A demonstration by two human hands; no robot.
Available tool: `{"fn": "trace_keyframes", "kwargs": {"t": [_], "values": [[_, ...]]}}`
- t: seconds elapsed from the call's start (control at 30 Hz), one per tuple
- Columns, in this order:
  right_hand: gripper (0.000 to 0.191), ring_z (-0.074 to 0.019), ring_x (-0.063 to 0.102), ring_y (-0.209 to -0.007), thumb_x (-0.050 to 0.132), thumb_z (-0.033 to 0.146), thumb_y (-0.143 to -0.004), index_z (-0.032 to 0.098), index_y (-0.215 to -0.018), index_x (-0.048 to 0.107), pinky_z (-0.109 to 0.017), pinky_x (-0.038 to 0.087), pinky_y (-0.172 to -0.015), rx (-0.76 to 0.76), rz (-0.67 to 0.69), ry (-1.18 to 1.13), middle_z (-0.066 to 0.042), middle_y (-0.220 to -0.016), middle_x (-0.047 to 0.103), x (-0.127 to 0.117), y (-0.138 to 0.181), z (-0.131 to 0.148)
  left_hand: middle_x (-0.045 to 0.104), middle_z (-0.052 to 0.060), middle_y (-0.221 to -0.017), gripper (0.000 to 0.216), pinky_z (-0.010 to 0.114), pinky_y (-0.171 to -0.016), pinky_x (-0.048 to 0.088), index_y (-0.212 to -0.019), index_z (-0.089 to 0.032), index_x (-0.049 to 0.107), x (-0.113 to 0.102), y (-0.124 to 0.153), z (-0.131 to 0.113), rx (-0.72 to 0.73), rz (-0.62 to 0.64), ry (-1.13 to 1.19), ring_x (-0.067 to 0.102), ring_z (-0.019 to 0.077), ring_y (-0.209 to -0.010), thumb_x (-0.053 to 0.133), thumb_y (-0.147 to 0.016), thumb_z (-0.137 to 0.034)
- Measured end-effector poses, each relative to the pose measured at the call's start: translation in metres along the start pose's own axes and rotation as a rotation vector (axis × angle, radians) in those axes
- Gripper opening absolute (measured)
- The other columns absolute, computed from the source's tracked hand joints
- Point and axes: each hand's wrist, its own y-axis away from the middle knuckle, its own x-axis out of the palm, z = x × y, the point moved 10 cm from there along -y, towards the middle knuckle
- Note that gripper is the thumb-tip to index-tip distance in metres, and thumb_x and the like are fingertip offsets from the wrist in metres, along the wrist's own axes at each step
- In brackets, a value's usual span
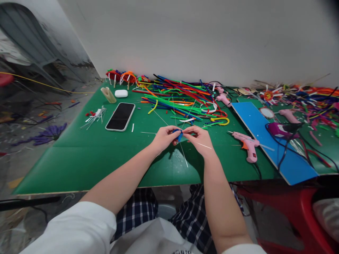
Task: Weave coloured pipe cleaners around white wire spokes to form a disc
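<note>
Both hands meet above the front middle of the green table, fingers pinched round a small blue pipe-cleaner piece (179,135). Several thin, pale wires or sticks stick out from it in different directions, like spokes. My left hand (164,137) is closed on the piece from the left, thumb on top. On the other side my right hand (198,138) pinches at its right edge, close to one of the spokes. The fingers partly cover the blue piece, so its exact shape is hidden.
Colourful pipe cleaners (180,95) lie piled behind my hands. A phone (120,116), an earbud case (121,93) and thin white sticks (95,116) are at left. To the right are a pink glue gun (246,144), a blue board (262,134) and a purple-and-black device (281,130) with cables.
</note>
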Motion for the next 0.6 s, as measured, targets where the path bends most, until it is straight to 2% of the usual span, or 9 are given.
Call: {"fn": "trace_keyframes", "kwargs": {"t": [0.27,0.6], "values": [[0.015,-0.0144,0.058,-0.069,0.058,0.031,-0.066,0.018,-0.073,0.063,-0.025,0.045,-0.054,-0.042,-0.019,0.08,-0.003,-0.076,0.062,-0.0004,-0.0001,0.0052,0.055,0.0,-0.056,0.03,0.018,-0.04,0.042,-0.083,-0.012,0.059,-0.0011,0.0002,-0.0003,0.003,-0.014,-0.005,0.051,0.0077,-0.045,0.06,-0.066,-0.036],[0.018,-0.0141,0.059,-0.069,0.059,0.032,-0.066,0.019,-0.079,0.06,-0.024,0.045,-0.054,-0.035,-0.056,0.028,-0.002,-0.077,0.063,-0.0044,0.0006,0.0077,0.055,-0.001,-0.054,0.03,0.018,-0.041,0.041,-0.085,-0.011,0.06,0.0005,0.0013,-0.0041,0.015,-0.016,-0.021,0.048,0.0057,-0.04,0.059,-0.067,-0.036]]}}
